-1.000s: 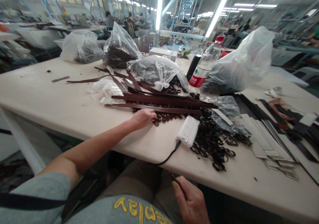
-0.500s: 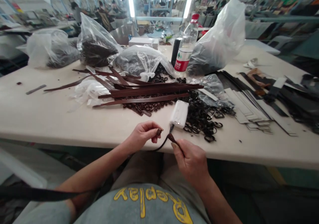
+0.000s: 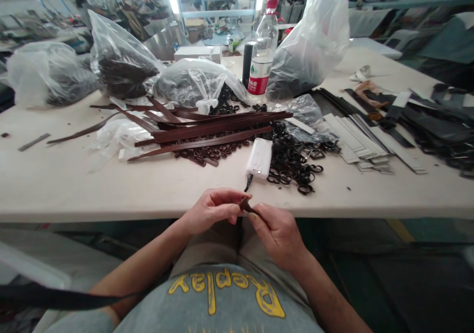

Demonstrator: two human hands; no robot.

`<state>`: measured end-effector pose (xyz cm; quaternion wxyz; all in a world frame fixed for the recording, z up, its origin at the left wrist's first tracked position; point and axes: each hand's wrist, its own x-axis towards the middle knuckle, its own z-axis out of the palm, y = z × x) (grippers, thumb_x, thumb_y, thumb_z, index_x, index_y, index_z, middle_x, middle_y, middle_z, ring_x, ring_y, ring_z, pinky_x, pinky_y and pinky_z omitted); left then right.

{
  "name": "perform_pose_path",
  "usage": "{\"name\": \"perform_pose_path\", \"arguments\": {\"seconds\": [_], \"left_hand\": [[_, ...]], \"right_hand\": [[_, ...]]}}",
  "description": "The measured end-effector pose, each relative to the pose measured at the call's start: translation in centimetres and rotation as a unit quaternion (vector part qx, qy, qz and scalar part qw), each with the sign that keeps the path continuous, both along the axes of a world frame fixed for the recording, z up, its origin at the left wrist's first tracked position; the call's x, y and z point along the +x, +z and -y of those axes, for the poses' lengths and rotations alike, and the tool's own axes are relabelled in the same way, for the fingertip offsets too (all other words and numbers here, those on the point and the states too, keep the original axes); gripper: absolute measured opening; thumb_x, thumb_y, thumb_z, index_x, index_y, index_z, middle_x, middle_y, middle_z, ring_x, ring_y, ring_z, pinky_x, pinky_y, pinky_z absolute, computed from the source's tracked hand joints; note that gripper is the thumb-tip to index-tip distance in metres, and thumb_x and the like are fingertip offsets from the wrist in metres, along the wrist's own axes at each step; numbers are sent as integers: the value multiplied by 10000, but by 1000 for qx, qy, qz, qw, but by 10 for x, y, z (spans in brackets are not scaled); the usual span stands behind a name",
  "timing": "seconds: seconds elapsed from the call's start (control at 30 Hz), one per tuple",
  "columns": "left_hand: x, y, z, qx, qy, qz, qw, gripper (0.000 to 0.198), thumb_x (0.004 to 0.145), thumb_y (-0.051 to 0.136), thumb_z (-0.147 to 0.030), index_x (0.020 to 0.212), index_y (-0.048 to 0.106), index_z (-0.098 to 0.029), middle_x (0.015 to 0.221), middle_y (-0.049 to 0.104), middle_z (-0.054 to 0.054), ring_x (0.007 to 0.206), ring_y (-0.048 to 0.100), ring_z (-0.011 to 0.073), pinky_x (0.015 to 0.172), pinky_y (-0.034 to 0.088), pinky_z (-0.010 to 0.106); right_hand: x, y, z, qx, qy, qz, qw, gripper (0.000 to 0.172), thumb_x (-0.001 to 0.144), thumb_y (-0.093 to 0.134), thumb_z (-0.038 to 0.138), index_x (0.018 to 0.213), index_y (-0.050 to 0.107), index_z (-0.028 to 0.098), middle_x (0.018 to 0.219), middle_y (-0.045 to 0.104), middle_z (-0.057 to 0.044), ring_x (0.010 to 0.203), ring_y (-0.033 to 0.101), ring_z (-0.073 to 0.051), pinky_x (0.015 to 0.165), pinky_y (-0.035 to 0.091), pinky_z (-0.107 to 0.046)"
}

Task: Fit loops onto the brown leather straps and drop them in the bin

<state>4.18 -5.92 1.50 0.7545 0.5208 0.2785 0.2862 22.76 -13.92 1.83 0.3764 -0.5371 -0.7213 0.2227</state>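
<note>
Fingers (image 3: 260,223) of the right hand (image 3: 280,231) clamped on a brown strip (image 3: 246,206); whether the left hand (image 3: 209,210) grips its end cannot be told.
Held at the near edge of the table (image 3: 111,189), it could drop from a loose pinch or snag on the cable (image 3: 248,183) just beyond.

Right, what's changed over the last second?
The left hand left the brown loops with a small brown piece, now indistinct, and came toward the body to the tip of the brown strip in the right hand. That hand came up toward the table edge, gripping throughout. The white device, brown straps and bottle stayed put.
</note>
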Motion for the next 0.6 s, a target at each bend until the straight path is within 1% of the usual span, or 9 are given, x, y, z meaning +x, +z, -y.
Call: {"name": "perform_pose_path", "arguments": {"seconds": [0.07,0.13,0.2,0.27,0.4,0.5,0.6], "left_hand": [[0,2,2,-8,-22,-4,1000,382,741,841,-408,1029,788,-161,801,702,61,580,560,121,560,486,230],[2,2,3,-7,-26,-12,1000,385,708,867,-428,975,802,-159,798,698,63,570,549,120,524,480,219],[3,1,4,11,-2,-12,1000,384,686,881,-439,946,810,-165,785,685,57,567,538,118,509,473,212],[5,-1,6,32,30,3,999,373,686,881,-441,946,813,-183,783,665,46,568,529,114,504,469,205],[6,-7,11,44,84,26,995,308,731,852,-437,921,815,-197,778,638,38,584,536,116,534,481,213],[4,-11,12,40,112,20,993,268,738,848,-420,862,814,-184,779,651,49,607,559,129,560,478,224],[-1,-13,10,49,135,9,990,212,764,830,-372,860,812,-184,767,646,37,595,552,118,565,461,223]], "right_hand": [[-1,3,1,-37,28,-51,998,322,1020,440,314,799,637,186,727,644,-24,656,582,-143,639,424,-254],[-3,4,1,-68,52,-99,991,304,1022,441,315,866,668,188,823,688,-41,735,620,-160,708,464,-268],[-4,4,0,-82,69,-137,985,287,1026,438,310,931,681,191,876,702,-41,783,638,-166,737,482,-272],[-6,2,-1,-81,77,-150,982,270,1027,443,303,969,682,191,888,702,-33,798,643,-162,741,484,-266],[-9,1,-6,-69,58,-116,989,273,1024,438,318,941,659,180,846,693,-28,746,629,-154,693,471,-255],[-10,-1,-7,-62,45,-88,993,274,1018,432,332,939,645,178,826,688,-28,722,622,-158,650,450,-254],[-7,-6,-3,-70,33,-55,995,256,1009,452,337,939,642,182,813,679,-24,719,611,-162,651,426,-263]]}}
